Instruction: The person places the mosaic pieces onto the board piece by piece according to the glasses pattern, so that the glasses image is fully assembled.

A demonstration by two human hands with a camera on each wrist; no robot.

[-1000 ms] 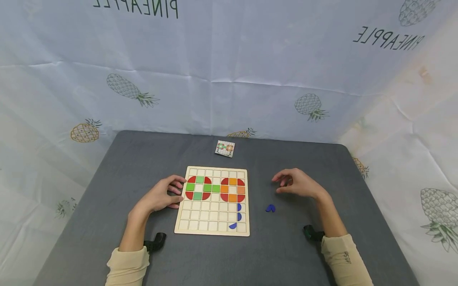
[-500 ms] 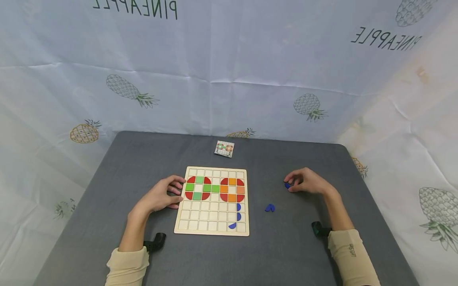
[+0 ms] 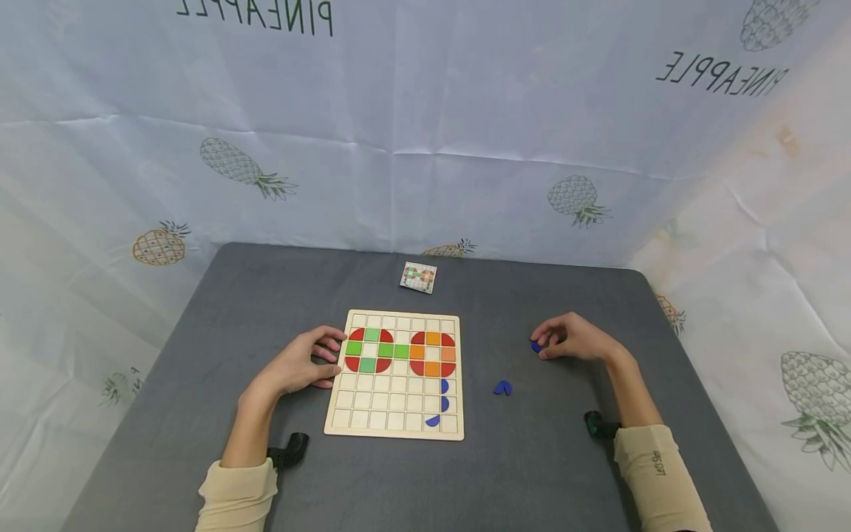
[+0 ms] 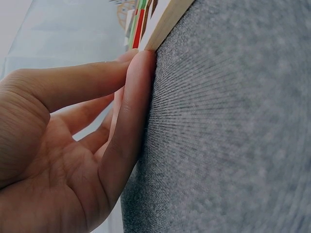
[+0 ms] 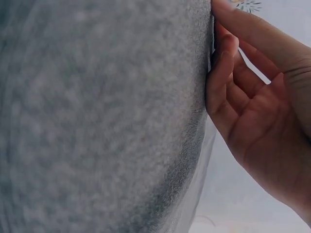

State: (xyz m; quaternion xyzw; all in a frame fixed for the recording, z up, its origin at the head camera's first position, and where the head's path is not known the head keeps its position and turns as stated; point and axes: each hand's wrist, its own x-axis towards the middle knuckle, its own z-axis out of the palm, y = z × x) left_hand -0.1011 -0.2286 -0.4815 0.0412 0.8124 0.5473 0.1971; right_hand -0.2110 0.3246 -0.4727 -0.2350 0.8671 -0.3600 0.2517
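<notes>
A wooden grid board (image 3: 379,421) lies on the grey table, with red, green and orange tiles and several blue half-round tiles (image 3: 445,404) on its squares. Along its left edge rests my left hand (image 3: 299,362), thumb and fingers extended against the rim; the left wrist view shows the fingertips touching the wooden edge (image 4: 167,24). To the right of the board, my right hand (image 3: 575,340) pinches a blue tile (image 3: 535,346) between thumb and fingers, low over the tabletop. That tile is mostly covered, and the right wrist view does not show it.
Blue tiles (image 3: 503,388) lie close together on the table between the board and my right hand. Beyond the board is a small pattern card (image 3: 418,277) with a similar design. A pineapple-print curtain (image 3: 392,192) hangs behind the table.
My right hand has moved a little to the right and now pinches a blue tile, which first shows half a second ago. The left hand and board stay put.
</notes>
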